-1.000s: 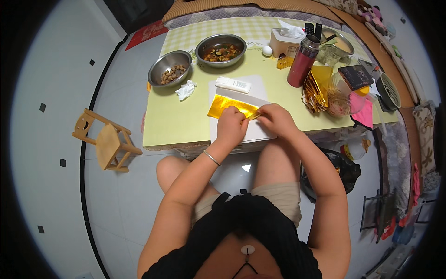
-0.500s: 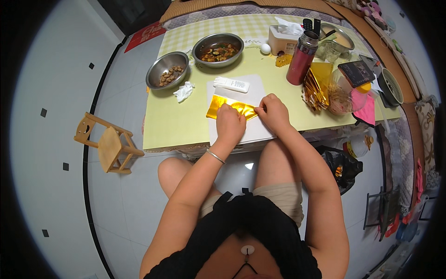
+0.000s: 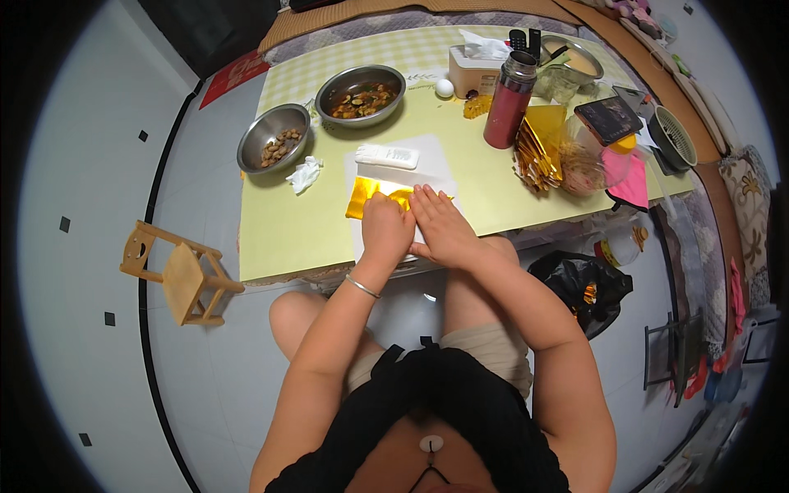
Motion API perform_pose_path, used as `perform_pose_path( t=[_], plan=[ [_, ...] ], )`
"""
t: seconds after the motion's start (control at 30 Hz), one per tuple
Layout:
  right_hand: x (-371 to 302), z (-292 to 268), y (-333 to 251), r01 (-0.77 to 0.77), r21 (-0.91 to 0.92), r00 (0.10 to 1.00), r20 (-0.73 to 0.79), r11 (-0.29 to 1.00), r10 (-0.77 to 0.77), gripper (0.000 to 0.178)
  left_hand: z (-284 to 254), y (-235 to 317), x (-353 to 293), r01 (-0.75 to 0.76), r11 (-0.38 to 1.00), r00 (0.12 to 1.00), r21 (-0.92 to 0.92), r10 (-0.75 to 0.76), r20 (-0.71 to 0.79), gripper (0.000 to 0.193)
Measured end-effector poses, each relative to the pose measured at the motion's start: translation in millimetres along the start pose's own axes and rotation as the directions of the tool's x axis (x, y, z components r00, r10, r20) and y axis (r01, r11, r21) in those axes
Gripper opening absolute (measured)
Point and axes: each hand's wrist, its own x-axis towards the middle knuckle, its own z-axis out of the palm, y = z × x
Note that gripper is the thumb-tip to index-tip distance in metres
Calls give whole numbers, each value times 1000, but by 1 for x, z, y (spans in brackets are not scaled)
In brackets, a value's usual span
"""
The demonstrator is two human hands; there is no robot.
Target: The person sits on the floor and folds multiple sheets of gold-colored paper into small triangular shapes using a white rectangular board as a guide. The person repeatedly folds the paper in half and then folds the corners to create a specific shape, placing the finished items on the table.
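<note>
A strip of shiny gold foil paper (image 3: 362, 197) lies on a white sheet (image 3: 442, 164) at the table's near edge. My left hand (image 3: 387, 230) is closed over the middle of the strip, its fingers curled and their tips hidden from me. Against it, my right hand (image 3: 442, 222) lies flat with fingers stretched out together, covering most of the strip's right part. Just beyond the strip rests a white oblong item (image 3: 387, 157), and a crumpled tissue (image 3: 305, 175) is to its left.
Two steel bowls, one with nuts (image 3: 246, 153), one with food in liquid (image 3: 327, 82), stand at the back left. A red thermos (image 3: 504, 115), folded gold paper (image 3: 542, 144), a tissue box (image 3: 472, 76) and a plastic jar (image 3: 596, 168) crowd the right. A small wooden chair (image 3: 182, 275) stands left.
My right hand has gone from pinching the foil's right end to lying flat over it, beside my left hand. My left hand stays on the foil. The view has shifted slightly.
</note>
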Motion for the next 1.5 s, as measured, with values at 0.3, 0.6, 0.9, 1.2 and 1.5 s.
perform_pose_path(
  t=[0.3,0.6,0.9,1.2,1.5],
  plan=[
    [-3,-22,5,155,50,981,106,987,-160,80,-51,-50,-8,-421,906,897,-38,423,128,28],
    [-5,-27,29,260,249,949,115,933,-295,62,-95,-84,-5,-587,809,775,-19,568,278,31],
    [-4,-27,45,270,380,947,62,885,-315,45,-88,-74,-22,-665,747,740,-1,659,136,20],
    [-2,-5,-32,53,383,974,-224,922,37,26,-72,-75,-30,-405,880,885,-250,446,137,18],
    [9,22,-48,-80,382,885,-398,921,242,17,-54,-90,-31,-44,910,997,-412,69,44,40]
  ],
)
